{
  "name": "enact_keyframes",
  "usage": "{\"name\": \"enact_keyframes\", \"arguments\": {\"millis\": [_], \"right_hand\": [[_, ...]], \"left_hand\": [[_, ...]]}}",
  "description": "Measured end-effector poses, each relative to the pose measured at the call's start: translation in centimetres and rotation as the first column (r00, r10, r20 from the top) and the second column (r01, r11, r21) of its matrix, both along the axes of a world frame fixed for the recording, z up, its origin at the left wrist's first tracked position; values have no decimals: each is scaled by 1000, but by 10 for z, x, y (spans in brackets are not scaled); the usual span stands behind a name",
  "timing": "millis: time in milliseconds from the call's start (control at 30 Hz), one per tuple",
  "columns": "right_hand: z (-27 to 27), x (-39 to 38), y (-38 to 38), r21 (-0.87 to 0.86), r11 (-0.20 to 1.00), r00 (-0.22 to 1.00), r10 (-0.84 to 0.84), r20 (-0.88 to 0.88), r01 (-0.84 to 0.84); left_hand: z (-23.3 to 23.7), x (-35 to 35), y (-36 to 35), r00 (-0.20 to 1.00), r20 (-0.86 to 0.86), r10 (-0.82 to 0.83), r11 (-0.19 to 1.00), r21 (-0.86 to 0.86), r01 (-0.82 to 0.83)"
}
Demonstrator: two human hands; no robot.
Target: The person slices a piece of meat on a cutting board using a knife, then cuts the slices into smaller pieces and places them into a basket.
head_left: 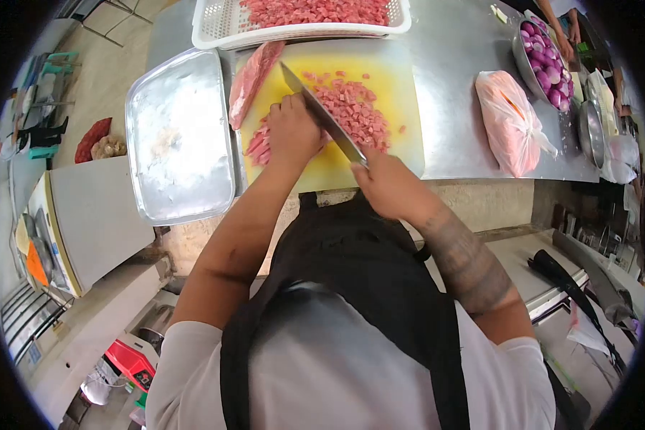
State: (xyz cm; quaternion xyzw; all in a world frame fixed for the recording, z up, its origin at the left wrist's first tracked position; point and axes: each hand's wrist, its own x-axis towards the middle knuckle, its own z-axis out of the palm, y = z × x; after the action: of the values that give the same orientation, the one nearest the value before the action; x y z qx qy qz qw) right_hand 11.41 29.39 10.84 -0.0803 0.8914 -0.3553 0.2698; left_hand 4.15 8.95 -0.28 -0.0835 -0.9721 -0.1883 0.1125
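Head view: right hand [388,186] grips one knife [324,116], left hand [292,132] holds meat strips [257,147].

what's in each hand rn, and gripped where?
Right hand grips the long steel-bladed knife by its handle, hidden in the fist. Left hand presses from above on the pink meat strips on the yellow plastic cutting board.

A plastic bag [509,122] of pink stuff lies on the steel table [459,86]. Just beyond the bag to its right stands a metal bowl [517,50] of purple onions [548,61], with another person's hand [565,44] over it. Far left of the bag sits a shiny tray [179,136], and up-left a white basket [215,25].
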Motion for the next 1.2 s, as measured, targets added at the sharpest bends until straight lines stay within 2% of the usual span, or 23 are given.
{"name": "enact_keyframes", "arguments": {"millis": [100,267,333,367,467,567,667,733,833,900,967,1033,1100,1133,1200], "right_hand": [[-39,-23,-31,7,1000,996,-8,-92,9],[-45,-16,-22,-7,999,979,-37,-198,37],[-42,0,-1,-40,996,973,-81,-217,74],[-40,2,6,-28,996,978,-92,-185,88],[-33,8,17,24,994,989,-101,-112,104],[-10,13,13,66,996,994,-49,-97,56],[36,30,17,75,997,1000,0,-24,2],[51,33,20,84,996,997,30,65,-36],[-1,16,4,-8,1000,996,9,-91,-10],[-35,-12,-21,25,999,994,30,-100,-28],[-43,-27,-26,23,999,995,30,-100,-28],[-39,-31,-22,-10,1000,997,1,-81,-2],[-24,-21,-13,37,999,994,41,-101,-38],[-12,-14,-8,56,997,992,63,-108,-57],[34,6,1,61,997,999,44,-15,-43]], "left_hand": [[-6,1,-2,999,33,26,999,-25,-25],[-11,-3,-1,996,-28,86,996,30,-85],[-5,0,-5,997,-19,77,997,-26,-77],[-2,1,-7,997,-15,77,996,-51,-77],[-4,7,-16,996,-3,84,995,60,-84],[7,15,-11,999,-1,54,998,39,-54],[10,15,-11,996,69,63,994,-95,-56],[19,16,-9,994,85,72,996,-54,-68],[5,10,-8,995,49,88,993,-80,-84],[1,10,-10,994,44,103,990,-102,-98],[6,9,-8,991,68,114,990,-91,-108],[3,11,-8,993,27,111,992,-66,-109],[4,10,-7,994,12,107,994,-39,-106],[8,11,-6,994,20,104,994,-30,-103],[4,13,-10,998,8,62,998,-23,-62]]}}
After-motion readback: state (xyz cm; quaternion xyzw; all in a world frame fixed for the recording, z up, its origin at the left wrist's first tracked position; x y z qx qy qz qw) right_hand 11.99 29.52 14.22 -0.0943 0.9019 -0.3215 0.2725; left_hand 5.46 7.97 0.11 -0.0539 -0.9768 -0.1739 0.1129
